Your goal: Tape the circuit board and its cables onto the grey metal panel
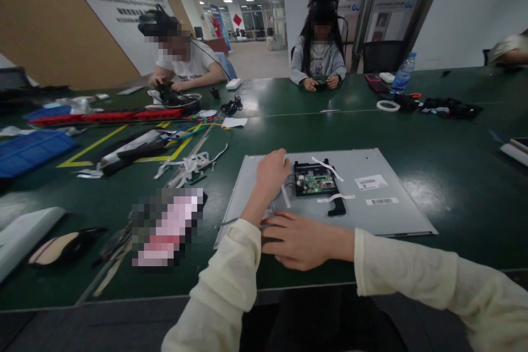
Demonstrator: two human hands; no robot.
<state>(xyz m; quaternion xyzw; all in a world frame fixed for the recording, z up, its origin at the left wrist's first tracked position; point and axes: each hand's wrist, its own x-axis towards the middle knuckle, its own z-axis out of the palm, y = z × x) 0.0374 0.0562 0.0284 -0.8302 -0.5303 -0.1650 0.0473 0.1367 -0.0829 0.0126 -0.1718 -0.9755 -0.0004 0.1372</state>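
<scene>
A flat grey display panel [358, 159] lies back side up in front of me. Near its middle a green circuit board [315, 181] sits in a black frame, with white tape strips [328, 168] across its edges. My left hand [270, 179] is over the panel's left part, its fingers curled down beside the board; what they hold, if anything, is hidden. Thin grey cables [231, 222] run under that wrist. My right hand [303, 239] rests at the panel's near edge, fingers stretched out and slightly apart, their tips close to the left wrist.
Left of the panel are a pixelated phone [173, 228], torn white strips [192, 168], a computer mouse [55, 247] and a blue tray [35, 151]. Two people work across the table. A water bottle [403, 74] and a white tape roll [388, 105] stand at the back right.
</scene>
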